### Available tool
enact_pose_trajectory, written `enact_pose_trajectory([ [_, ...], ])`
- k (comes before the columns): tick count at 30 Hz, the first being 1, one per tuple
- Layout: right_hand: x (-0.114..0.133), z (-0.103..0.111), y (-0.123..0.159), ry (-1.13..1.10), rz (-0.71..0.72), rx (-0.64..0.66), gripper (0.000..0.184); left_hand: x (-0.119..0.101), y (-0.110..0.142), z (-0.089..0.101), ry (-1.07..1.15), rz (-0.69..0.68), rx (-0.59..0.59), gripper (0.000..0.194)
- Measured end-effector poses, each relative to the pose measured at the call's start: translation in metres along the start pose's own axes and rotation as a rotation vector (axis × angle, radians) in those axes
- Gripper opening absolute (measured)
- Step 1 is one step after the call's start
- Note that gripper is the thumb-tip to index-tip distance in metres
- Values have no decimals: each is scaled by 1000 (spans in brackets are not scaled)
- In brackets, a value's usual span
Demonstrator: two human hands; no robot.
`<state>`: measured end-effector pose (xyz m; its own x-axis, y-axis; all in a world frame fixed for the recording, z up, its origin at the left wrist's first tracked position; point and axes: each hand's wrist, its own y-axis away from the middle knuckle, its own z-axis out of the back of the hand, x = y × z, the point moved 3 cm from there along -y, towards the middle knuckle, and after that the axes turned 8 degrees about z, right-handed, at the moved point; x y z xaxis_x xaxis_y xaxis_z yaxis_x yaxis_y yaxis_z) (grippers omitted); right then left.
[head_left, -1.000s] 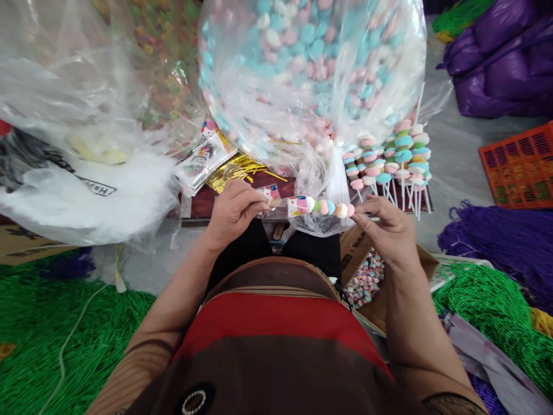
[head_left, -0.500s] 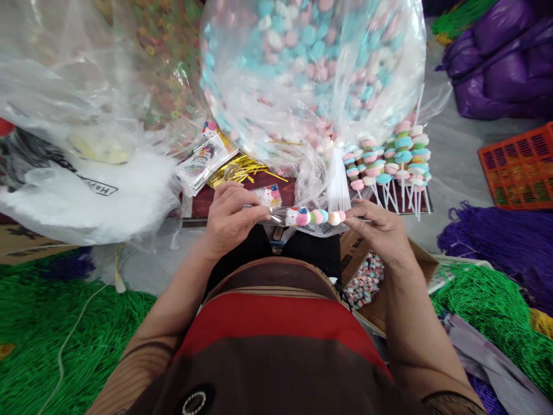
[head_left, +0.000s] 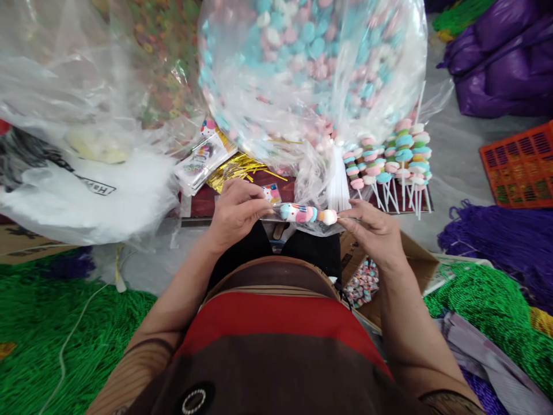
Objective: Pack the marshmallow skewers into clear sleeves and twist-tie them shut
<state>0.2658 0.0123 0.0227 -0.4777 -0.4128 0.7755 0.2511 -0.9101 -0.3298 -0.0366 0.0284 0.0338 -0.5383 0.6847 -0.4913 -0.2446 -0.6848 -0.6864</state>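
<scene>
A marshmallow skewer point(head_left: 329, 217) of pastel candy pieces lies level between my hands, mostly inside a clear printed bag point(head_left: 298, 212). My left hand point(head_left: 242, 213) pinches the left end of the bag between thumb and fingers. At the other end, my right hand point(head_left: 369, 227) is closed on the skewer beside its last white piece; its stick is hidden by the fingers. Under the bag, near my left fingertips, lies another dotted printed packet point(head_left: 272, 192). Finished-looking marshmallow skewers point(head_left: 404, 153) rest on the table at the right, with white sticks point(head_left: 338, 178) bundled beside them.
A large clear bag of marshmallows point(head_left: 311, 69) fills the back. Gold twist ties point(head_left: 237, 169) and a stack of printed bags point(head_left: 203, 161) lie at the left. A cardboard box point(head_left: 417, 271) holding wrapped candy stands below right. An orange crate point(head_left: 518, 167) is farther right.
The marshmallow skewer has slid leftward, deeper into the printed bag, with my right hand moving left along with it. My left hand stays nearly in place, pinching the bag's end.
</scene>
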Motion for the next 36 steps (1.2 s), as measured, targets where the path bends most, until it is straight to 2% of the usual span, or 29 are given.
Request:
enact_pose_trajectory([
  [3,-2,-2,3,-76,-104,53,28,2,1,-2,1,28,28,7],
  [6,0,-4,2,-124,-124,91,33,4,1,-2,64,119,59,9],
  [11,9,-19,-1,-222,-140,137,33,8,-8,-4,472,463,139,21],
  [14,12,-26,-1,-284,-224,79,30,10,-14,-3,819,718,198,25],
  [16,13,-30,-2,-325,-283,11,29,9,-17,-3,1050,841,285,44],
  [18,13,-35,-2,-392,-343,-37,32,8,-21,-2,1175,865,321,73],
  [19,13,-39,-3,-437,-371,-49,34,7,-22,-2,1185,850,303,84],
  [21,14,-49,-4,-535,-414,-66,40,6,-24,-3,1139,814,232,93],
  [23,15,-58,-6,-612,-443,-84,44,4,-26,-8,1109,770,173,90],
  [25,17,-63,-7,-642,-452,-107,44,1,-26,-13,1139,763,135,79],
  [29,26,-65,-7,-546,-360,-114,32,3,-29,-25,1248,942,-36,50],
  [31,32,-68,-5,-499,-321,-105,27,2,-29,-31,1271,1029,-111,45],
  [36,38,-94,2,-636,-413,-162,30,-9,-20,-51,1227,1078,-132,42],
])
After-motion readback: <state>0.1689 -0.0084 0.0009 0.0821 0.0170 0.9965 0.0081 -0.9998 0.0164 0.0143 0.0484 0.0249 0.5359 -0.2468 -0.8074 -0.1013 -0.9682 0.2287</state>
